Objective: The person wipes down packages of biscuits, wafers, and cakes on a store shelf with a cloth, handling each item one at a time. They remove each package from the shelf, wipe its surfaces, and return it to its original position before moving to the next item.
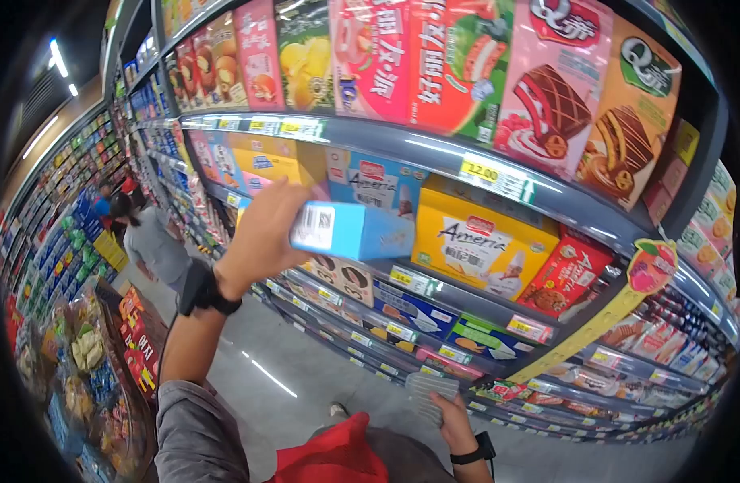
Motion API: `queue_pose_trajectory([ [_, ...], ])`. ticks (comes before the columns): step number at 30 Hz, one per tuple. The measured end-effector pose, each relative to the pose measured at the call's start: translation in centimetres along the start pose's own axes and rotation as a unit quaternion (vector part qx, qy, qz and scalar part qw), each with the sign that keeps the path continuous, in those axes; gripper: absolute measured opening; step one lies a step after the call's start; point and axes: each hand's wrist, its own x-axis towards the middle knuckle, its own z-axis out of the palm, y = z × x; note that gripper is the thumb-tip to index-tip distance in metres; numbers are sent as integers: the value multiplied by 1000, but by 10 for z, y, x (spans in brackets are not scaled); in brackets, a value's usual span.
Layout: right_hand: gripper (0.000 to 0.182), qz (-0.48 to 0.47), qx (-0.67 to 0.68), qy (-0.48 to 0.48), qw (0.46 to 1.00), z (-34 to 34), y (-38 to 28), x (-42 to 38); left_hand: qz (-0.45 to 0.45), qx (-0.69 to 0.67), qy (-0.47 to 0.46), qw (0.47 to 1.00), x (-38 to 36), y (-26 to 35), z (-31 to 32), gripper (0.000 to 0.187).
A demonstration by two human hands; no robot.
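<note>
My left hand (267,233) is wrapped round the end of a light blue box (355,232), whose white barcode label faces me. The box is held tilted at the front of a shelf. Just behind it stands a blue Ameria box (372,183), and to its right a yellow Ameria box (479,241). Down low, my right hand (454,420) grips a folded grey striped cloth (426,393), away from the shelf goods. My left fingertips are partly hidden behind the light blue box.
Above runs a shelf edge (370,145) with price tags, carrying upright snack boxes (551,88). A yellow strip (575,330) hangs at the right. Bagged goods (88,378) are piled at lower left. A person in grey (154,241) stands in the aisle.
</note>
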Motion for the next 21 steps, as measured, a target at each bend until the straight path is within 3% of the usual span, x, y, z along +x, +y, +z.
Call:
queue_pose_trajectory([
  [4, 43, -133, -71, 74, 986, 48, -45, -29, -29, -19, -18, 999, -59, 44, 0, 67],
  [5, 45, -190, -94, 44, 976, 67, -62, -42, -46, -36, -64, 996, -78, 55, 10, 65],
  [7, 48, -309, -136, -4, 941, 90, -82, -59, -82, -82, -71, 991, -112, 90, 39, 63],
  [10, 55, -426, -417, -119, 794, 99, -91, -60, -182, -203, -182, 945, -153, 131, 84, 68],
  [13, 60, -476, -503, -143, 707, 104, -77, -49, -240, -255, -145, 925, -177, 165, 114, 77],
  [16, 60, -430, -494, -155, 739, 91, -76, -44, -294, -280, -154, 901, -187, 168, 111, 71],
  [19, 58, -419, -517, -91, 741, 75, -66, -33, -361, -348, -91, 861, -201, 156, 111, 74],
  [21, 59, -411, -466, -59, 782, 71, -59, -31, -367, -380, -48, 848, -201, 157, 112, 74],
])
